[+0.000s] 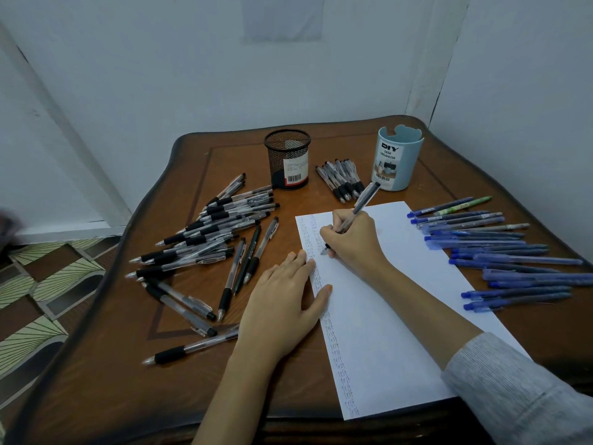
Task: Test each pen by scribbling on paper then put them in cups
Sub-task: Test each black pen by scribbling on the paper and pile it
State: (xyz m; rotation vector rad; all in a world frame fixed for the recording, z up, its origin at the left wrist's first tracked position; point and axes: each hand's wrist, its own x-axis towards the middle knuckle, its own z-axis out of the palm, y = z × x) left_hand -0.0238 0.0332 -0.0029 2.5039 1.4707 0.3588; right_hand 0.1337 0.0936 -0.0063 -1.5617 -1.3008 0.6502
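On the table the paper is laid lengthwise, away from the person. Black pens are scattered left of it, blue pens right, a mesh cup and a blue cup beyond. Its left edge is pressed by the flat left hand. At its upper left a pen is gripped by the right hand, tip on the sheet, rear slanted toward the blue cup.
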